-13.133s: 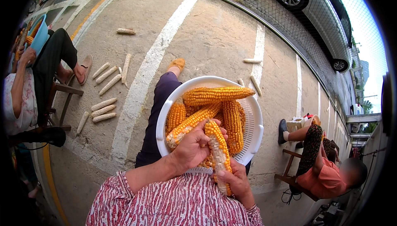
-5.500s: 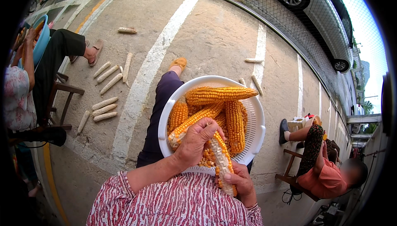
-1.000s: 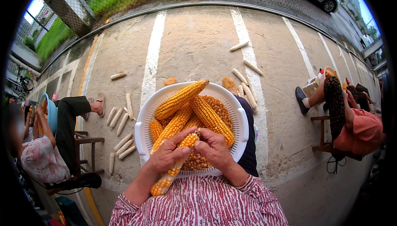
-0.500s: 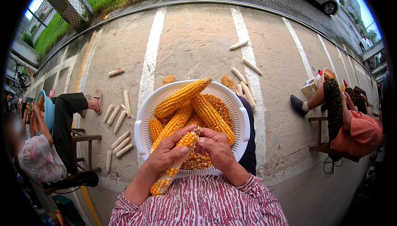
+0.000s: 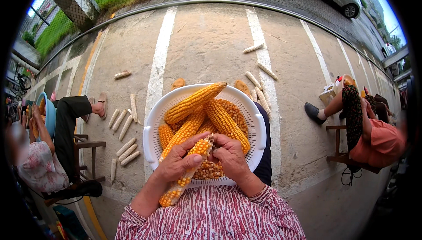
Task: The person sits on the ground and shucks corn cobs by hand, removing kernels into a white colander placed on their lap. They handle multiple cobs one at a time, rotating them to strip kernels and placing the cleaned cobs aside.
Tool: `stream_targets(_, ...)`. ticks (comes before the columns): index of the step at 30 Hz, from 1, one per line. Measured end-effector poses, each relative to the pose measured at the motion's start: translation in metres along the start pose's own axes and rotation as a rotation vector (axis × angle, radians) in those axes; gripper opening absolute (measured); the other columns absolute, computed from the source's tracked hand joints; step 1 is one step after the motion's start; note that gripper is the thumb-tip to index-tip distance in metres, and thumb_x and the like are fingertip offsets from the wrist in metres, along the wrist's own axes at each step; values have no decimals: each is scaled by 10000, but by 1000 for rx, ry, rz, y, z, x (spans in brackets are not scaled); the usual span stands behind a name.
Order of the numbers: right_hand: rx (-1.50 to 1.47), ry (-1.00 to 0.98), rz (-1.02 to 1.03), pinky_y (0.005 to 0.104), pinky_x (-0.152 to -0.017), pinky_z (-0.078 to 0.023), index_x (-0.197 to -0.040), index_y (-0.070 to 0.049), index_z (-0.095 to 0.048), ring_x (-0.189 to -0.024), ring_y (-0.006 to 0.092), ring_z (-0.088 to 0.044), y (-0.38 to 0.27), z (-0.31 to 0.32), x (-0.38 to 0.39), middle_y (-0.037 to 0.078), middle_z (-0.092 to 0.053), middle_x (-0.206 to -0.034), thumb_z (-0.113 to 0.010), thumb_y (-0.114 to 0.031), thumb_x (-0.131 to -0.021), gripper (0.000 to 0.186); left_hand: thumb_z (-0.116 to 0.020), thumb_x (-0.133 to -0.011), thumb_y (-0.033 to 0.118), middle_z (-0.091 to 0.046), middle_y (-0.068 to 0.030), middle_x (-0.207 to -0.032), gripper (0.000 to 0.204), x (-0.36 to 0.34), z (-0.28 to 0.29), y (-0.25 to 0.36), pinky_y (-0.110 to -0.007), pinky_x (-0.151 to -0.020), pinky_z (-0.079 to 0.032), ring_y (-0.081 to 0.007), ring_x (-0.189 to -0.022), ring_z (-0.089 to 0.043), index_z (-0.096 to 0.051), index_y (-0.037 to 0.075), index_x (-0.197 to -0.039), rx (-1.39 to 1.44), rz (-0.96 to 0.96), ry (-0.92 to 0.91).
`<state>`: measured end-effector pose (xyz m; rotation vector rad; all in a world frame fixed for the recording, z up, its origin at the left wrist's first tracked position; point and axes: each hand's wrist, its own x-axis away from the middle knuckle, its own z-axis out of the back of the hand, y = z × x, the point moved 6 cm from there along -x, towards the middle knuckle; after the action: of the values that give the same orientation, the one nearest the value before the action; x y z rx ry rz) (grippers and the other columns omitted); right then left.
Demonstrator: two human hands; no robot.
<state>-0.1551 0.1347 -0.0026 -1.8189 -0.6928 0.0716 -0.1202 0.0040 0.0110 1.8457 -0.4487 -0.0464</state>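
My left hand is closed round a partly stripped corn cob, which slants from its tip between my hands down to my shirt. Yellow kernels still cover parts of it; pale bare patches show along its side. At the upper end of this cob, my right hand has its fingers bent and pressed in, thumb and fingertips together by the tip. Below both hands, a white slotted plastic basket sits on my lap. It holds several full yellow corn cobs over loose kernels.
Bare cobs lie on the concrete to the left, with more bare cobs to the right. A seated person at left holds corn by a blue basin. Another seated person is at right. A mesh fence runs across the back.
My hands and the cob stay almost in place, with only a slight shift of the right fingers at the tip. The surroundings shift a little with the view.
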Motion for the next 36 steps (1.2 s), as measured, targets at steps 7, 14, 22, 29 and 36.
stream_targets(7,1,-20,-19,202,-601,-447,-1034,28,-613,-669,46,-536,-6,-1,1,9,-598,-794,-508,-112,-931,203,-620,-926,220,-539,-100,-1339,584,-2,3,-3,-305,-1045,-367,-172,-1220,-493,-405,59,-1445,-138,1,20)
stream_targets(14,262,-42,-16,233,-581,-454,-972,47,-609,-646,76,-538,-7,5,-7,30,-591,-756,-484,-60,-873,193,-609,-916,239,-467,-95,-1413,646,1,-4,1,-302,-1058,-351,-180,-1255,-464,-348,34,-1470,-228,52,-5)
stream_targets(22,248,-40,57,243,-622,-487,-964,45,-617,-686,88,-560,1,-1,-10,65,-614,-807,-445,-5,-838,220,-562,-870,180,-474,-98,-1392,661,2,3,-3,-277,-1036,-365,-142,-1200,-482,-340,28,-1474,-15,78,-54)
stream_targets(29,-237,-75,-183,181,-571,-405,-1073,31,-620,-646,53,-506,3,-1,-2,33,-619,-825,-485,-72,-876,261,-566,-860,142,-496,-107,-1375,641,2,5,0,-284,-1033,-368,-157,-1206,-484,-373,30,-1461,68,40,-10)
stream_targets(36,-205,-104,-117,174,-598,-416,-1128,30,-605,-667,42,-504,2,-1,0,14,-623,-861,-545,-147,-923,278,-568,-867,137,-508,-105,-1350,630,2,5,0,-292,-1037,-368,-161,-1207,-486,-377,28,-1457,96,30,-17)
